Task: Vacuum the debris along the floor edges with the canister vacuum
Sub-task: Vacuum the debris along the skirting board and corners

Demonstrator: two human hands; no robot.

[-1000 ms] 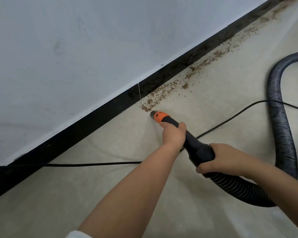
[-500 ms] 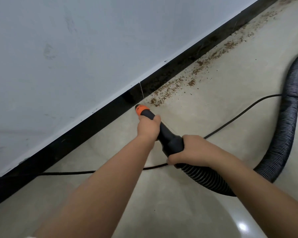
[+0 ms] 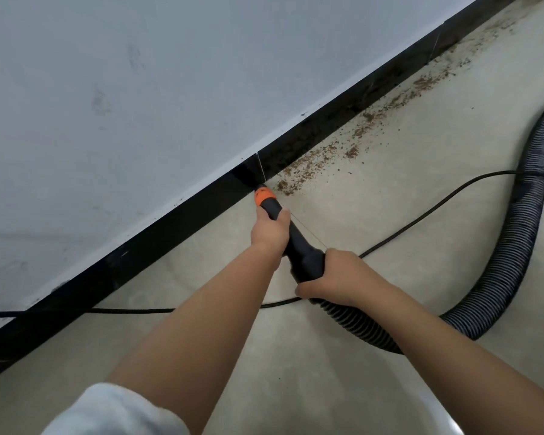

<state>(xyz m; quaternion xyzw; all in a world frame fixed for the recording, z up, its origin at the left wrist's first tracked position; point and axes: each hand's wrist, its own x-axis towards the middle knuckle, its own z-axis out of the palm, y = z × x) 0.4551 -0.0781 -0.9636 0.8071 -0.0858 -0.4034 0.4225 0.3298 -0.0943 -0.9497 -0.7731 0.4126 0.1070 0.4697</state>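
Observation:
The vacuum nozzle [image 3: 297, 243] is black with an orange tip [image 3: 262, 193], and that tip sits against the black baseboard [image 3: 157, 238] where it meets the floor. My left hand [image 3: 269, 230] grips the nozzle just behind the orange tip. My right hand [image 3: 338, 274] grips the wide black cuff where the ribbed hose [image 3: 503, 265] joins. Brown crumbly debris [image 3: 308, 169] lies along the floor edge, starting just right of the tip and running up to the far right. The canister is out of view.
A thin black power cord [image 3: 421, 210] crosses the beige floor [image 3: 296, 365] under my arms and under the hose loop at right. The grey-white wall [image 3: 139, 89] rises above the baseboard. A white sleeve [image 3: 113, 412] shows at the bottom.
The nozzle tip has moved left and in, from the edge of the debris patch to the baseboard. Both hands kept their grip. The view has shifted slightly.

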